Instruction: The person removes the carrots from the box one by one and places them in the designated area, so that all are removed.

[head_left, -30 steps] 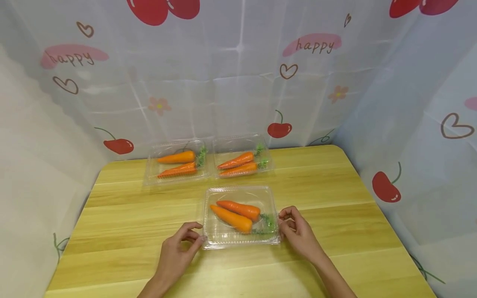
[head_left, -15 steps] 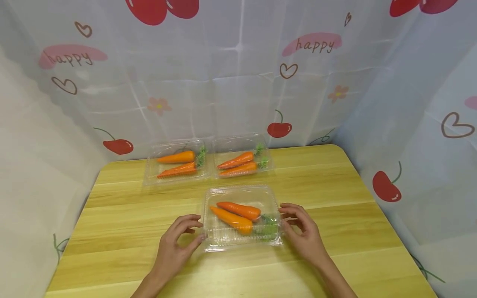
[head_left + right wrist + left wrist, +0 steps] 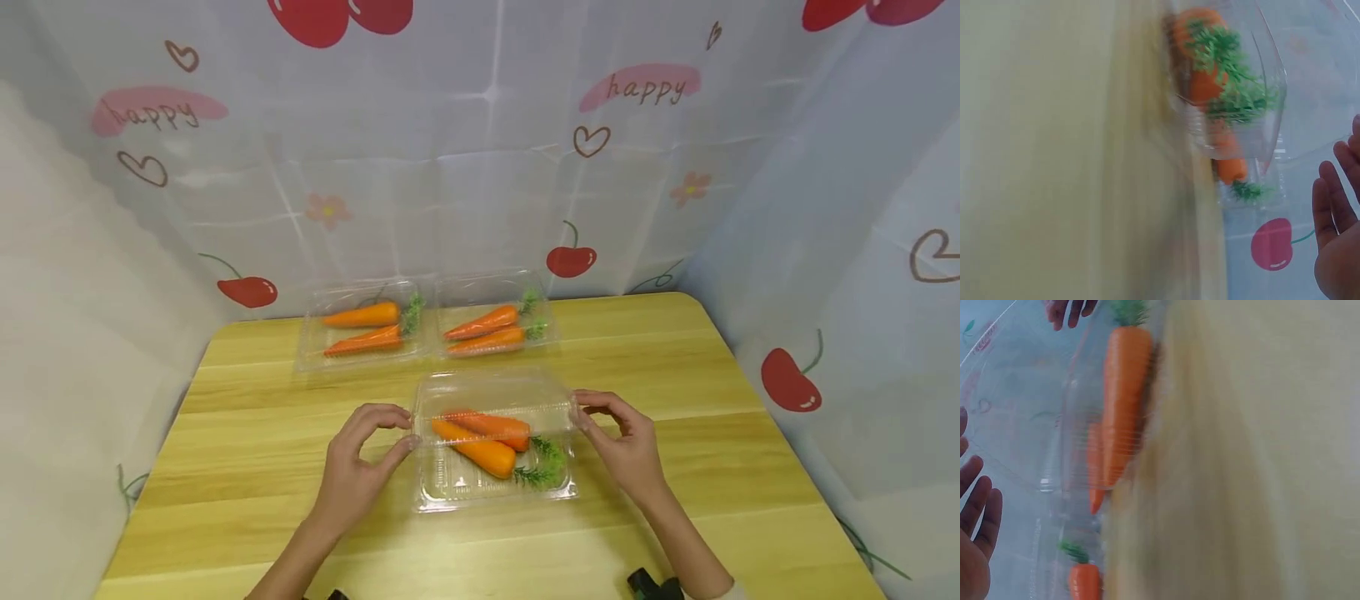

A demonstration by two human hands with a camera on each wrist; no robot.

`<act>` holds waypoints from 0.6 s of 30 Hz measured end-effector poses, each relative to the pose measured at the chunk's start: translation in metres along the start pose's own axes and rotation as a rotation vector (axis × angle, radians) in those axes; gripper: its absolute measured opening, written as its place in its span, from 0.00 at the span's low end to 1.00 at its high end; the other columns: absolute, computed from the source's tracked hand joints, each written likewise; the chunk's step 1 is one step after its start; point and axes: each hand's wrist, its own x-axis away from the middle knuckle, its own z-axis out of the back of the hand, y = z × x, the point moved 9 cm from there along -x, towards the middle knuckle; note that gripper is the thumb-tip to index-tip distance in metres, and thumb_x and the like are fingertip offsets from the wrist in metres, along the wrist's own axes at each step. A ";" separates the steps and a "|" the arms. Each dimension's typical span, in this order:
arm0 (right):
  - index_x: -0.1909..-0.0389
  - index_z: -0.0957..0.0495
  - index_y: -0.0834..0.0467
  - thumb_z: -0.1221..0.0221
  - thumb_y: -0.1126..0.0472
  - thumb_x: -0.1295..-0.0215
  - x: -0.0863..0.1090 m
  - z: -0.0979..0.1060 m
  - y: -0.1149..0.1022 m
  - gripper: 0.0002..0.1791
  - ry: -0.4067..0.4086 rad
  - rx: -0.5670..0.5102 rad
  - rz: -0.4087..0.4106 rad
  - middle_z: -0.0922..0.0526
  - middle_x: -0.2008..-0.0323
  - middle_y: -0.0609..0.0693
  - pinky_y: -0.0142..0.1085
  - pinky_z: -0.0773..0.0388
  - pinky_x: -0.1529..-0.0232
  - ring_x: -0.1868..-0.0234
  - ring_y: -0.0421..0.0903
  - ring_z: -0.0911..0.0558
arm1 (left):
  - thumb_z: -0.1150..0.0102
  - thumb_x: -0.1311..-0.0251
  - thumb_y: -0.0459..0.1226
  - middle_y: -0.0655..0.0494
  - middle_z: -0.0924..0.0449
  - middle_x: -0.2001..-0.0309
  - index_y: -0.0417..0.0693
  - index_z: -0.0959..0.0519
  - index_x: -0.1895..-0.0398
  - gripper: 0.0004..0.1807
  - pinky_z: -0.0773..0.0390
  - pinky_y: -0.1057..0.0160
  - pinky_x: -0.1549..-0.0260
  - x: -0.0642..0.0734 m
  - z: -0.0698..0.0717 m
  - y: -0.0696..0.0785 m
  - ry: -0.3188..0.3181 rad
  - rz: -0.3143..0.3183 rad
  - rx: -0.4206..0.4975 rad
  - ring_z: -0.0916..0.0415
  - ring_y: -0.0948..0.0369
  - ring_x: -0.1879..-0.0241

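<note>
A clear plastic clamshell box (image 3: 450, 493) with two carrots (image 3: 491, 457) stands on the wooden table, its hinged lid (image 3: 487, 387) tilted up at the front. My left hand (image 3: 352, 467) pinches the lid's left front corner between thumb and fingers. At the right front corner, my right hand (image 3: 630, 454) pinches the lid likewise. Green leafy tops (image 3: 551, 462) of the carrots lie at the right of the base. Left wrist view: a carrot (image 3: 1127, 394) shows lengthwise beside my fingers (image 3: 990, 519). Right wrist view: the leafy tops (image 3: 1219, 53) show through the plastic, my fingers (image 3: 1322, 200) at the right.
Two more clear boxes stand behind, the left box (image 3: 307, 354) and the right box (image 3: 487, 287), each with two carrots inside. A printed curtain (image 3: 480, 167) hangs at the table's (image 3: 262, 450) back edge. Black wrist gear (image 3: 654, 586) shows at the lower right.
The lid's front edge has risen and swung back from the base, baring the carrots' front part. Both hands have moved up with it from the box's sides. The back boxes stay put.
</note>
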 end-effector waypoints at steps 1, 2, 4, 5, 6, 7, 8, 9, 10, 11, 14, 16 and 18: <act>0.50 0.13 0.63 0.33 0.80 0.35 -0.005 0.001 -0.001 0.15 0.010 0.001 0.001 0.10 0.47 0.39 0.28 0.16 0.43 0.46 0.35 0.13 | 0.25 0.38 0.27 0.55 0.13 0.49 0.54 0.14 0.52 0.16 0.22 0.74 0.41 -0.005 0.000 0.000 0.004 0.001 0.019 0.19 0.66 0.46; 0.51 0.13 0.63 0.33 0.79 0.34 -0.010 0.002 -0.001 0.14 0.019 -0.002 0.001 0.10 0.48 0.37 0.28 0.16 0.43 0.47 0.34 0.13 | 0.26 0.37 0.26 0.55 0.13 0.50 0.53 0.14 0.52 0.15 0.21 0.73 0.42 -0.011 0.000 0.000 0.012 -0.008 0.037 0.19 0.66 0.47; 0.52 0.13 0.64 0.33 0.77 0.32 -0.020 0.002 -0.002 0.11 0.029 -0.013 0.000 0.11 0.50 0.35 0.27 0.16 0.43 0.49 0.34 0.12 | 0.29 0.35 0.25 0.55 0.14 0.51 0.52 0.15 0.52 0.15 0.20 0.71 0.43 -0.021 0.001 -0.001 0.026 -0.017 0.071 0.18 0.65 0.49; 0.52 0.13 0.64 0.33 0.75 0.31 -0.025 0.001 -0.001 0.09 0.032 -0.023 -0.007 0.11 0.52 0.35 0.27 0.16 0.44 0.49 0.35 0.12 | 0.30 0.34 0.24 0.54 0.14 0.52 0.51 0.15 0.52 0.15 0.20 0.71 0.44 -0.026 0.001 -0.002 0.032 -0.023 0.088 0.18 0.65 0.50; 0.53 0.13 0.64 0.33 0.74 0.30 -0.030 0.000 -0.001 0.08 0.034 -0.025 -0.007 0.10 0.52 0.36 0.27 0.16 0.44 0.50 0.36 0.12 | 0.31 0.34 0.23 0.54 0.14 0.53 0.51 0.15 0.53 0.14 0.19 0.70 0.44 -0.031 0.002 -0.003 0.038 -0.021 0.102 0.18 0.65 0.51; 0.53 0.14 0.64 0.33 0.72 0.29 -0.036 -0.001 -0.001 0.07 0.034 -0.027 -0.003 0.10 0.53 0.37 0.27 0.16 0.44 0.51 0.37 0.12 | 0.32 0.33 0.23 0.54 0.14 0.54 0.50 0.15 0.53 0.14 0.19 0.70 0.44 -0.037 0.003 -0.005 0.044 -0.016 0.114 0.18 0.67 0.52; 0.54 0.14 0.63 0.33 0.71 0.28 -0.041 -0.001 0.000 0.06 0.036 -0.029 0.002 0.10 0.54 0.39 0.28 0.15 0.45 0.52 0.38 0.11 | 0.33 0.32 0.23 0.53 0.14 0.54 0.49 0.16 0.53 0.13 0.19 0.70 0.44 -0.042 0.004 -0.007 0.049 -0.012 0.123 0.17 0.66 0.53; 0.54 0.14 0.63 0.33 0.71 0.28 -0.047 -0.002 0.000 0.05 0.036 -0.030 0.011 0.10 0.55 0.42 0.28 0.15 0.45 0.53 0.40 0.11 | 0.34 0.31 0.23 0.53 0.14 0.54 0.49 0.16 0.52 0.12 0.19 0.70 0.44 -0.047 0.005 -0.010 0.053 0.002 0.134 0.17 0.68 0.53; 0.54 0.14 0.63 0.34 0.71 0.27 -0.053 -0.003 -0.001 0.05 0.037 -0.032 0.019 0.10 0.56 0.46 0.28 0.15 0.46 0.54 0.41 0.11 | 0.35 0.30 0.24 0.52 0.15 0.55 0.48 0.16 0.52 0.12 0.19 0.71 0.44 -0.052 0.005 -0.012 0.054 0.009 0.144 0.18 0.68 0.53; 0.54 0.14 0.63 0.34 0.71 0.27 -0.058 -0.003 0.000 0.05 0.038 -0.031 0.027 0.10 0.56 0.49 0.28 0.15 0.46 0.54 0.42 0.11 | 0.36 0.29 0.24 0.51 0.14 0.55 0.47 0.16 0.52 0.10 0.19 0.71 0.44 -0.057 0.005 -0.014 0.057 0.018 0.152 0.17 0.68 0.54; 0.54 0.15 0.63 0.35 0.72 0.27 -0.072 -0.005 0.005 0.06 0.033 -0.042 0.033 0.12 0.57 0.57 0.27 0.15 0.49 0.56 0.45 0.12 | 0.37 0.26 0.28 0.48 0.14 0.55 0.44 0.17 0.50 0.07 0.19 0.71 0.45 -0.071 0.005 -0.021 0.065 0.050 0.156 0.17 0.67 0.54; 0.53 0.16 0.65 0.36 0.73 0.26 -0.080 -0.007 0.011 0.06 0.027 -0.057 0.019 0.13 0.58 0.60 0.26 0.15 0.51 0.57 0.44 0.12 | 0.37 0.25 0.29 0.47 0.14 0.56 0.43 0.17 0.49 0.06 0.18 0.71 0.49 -0.078 0.003 -0.024 0.075 0.072 0.162 0.18 0.67 0.55; 0.52 0.16 0.68 0.37 0.72 0.25 -0.086 -0.008 0.018 0.06 0.022 -0.084 -0.007 0.13 0.59 0.61 0.26 0.14 0.52 0.58 0.42 0.11 | 0.37 0.24 0.32 0.46 0.14 0.55 0.42 0.18 0.49 0.06 0.19 0.72 0.52 -0.085 0.002 -0.028 0.092 0.091 0.163 0.18 0.67 0.56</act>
